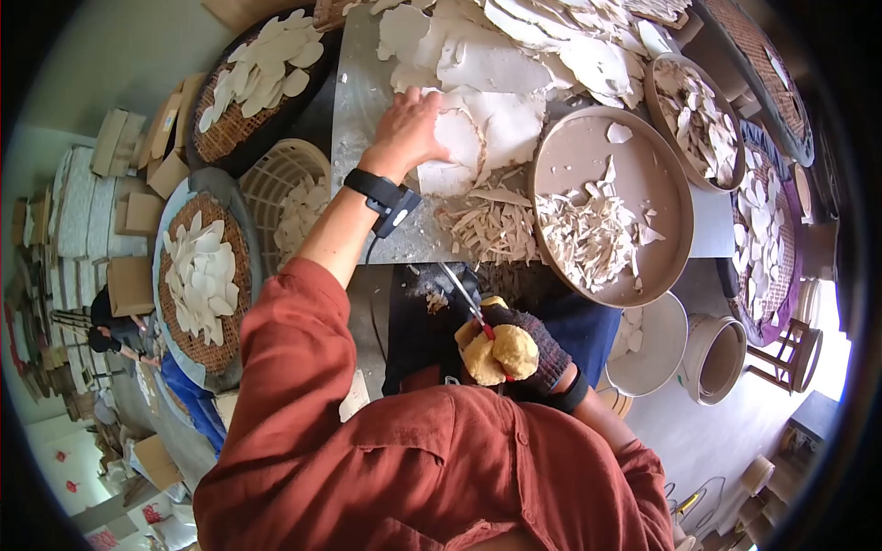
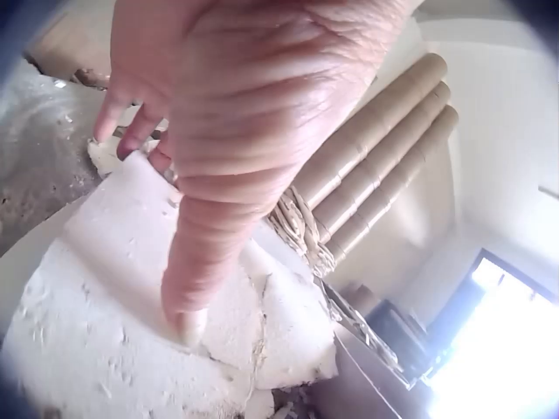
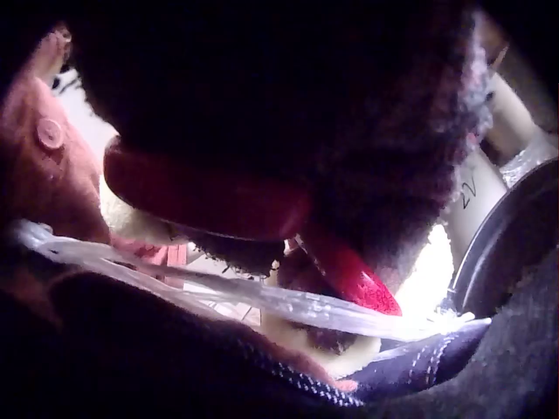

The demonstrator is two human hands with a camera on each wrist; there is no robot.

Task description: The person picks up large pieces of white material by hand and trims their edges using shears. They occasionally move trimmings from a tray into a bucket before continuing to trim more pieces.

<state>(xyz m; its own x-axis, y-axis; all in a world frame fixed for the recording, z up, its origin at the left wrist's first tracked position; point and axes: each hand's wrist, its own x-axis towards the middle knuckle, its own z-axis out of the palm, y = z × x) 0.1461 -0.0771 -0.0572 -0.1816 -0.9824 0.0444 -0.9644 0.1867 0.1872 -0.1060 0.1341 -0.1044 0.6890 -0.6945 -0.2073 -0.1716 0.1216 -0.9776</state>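
Note:
My bare left hand (image 1: 411, 133) reaches over the metal table, its thumb (image 2: 194, 279) resting on a flat white sheet (image 2: 105, 340) with a pitted surface and torn edges. The other fingers lie spread at the sheet's far edge. Low in front of my body, my right hand (image 1: 542, 344), in a dark knitted glove, grips a pair of scissors (image 1: 467, 296). Their blades point away toward the table; thick yellow padding (image 1: 514, 353) wraps the handles. Red handle parts (image 3: 354, 275) show in the right wrist view, where the glove hides much of the grip.
Beside the left hand, more white sheets (image 1: 491, 64) are piled on the metal table (image 1: 354, 101). A round tray (image 1: 611, 151) holds pale offcuts, with loose strips (image 1: 491, 225) next to it. Woven trays (image 1: 230, 248) of cut pieces, a basket (image 1: 266, 179) and buckets (image 1: 712, 358) stand around.

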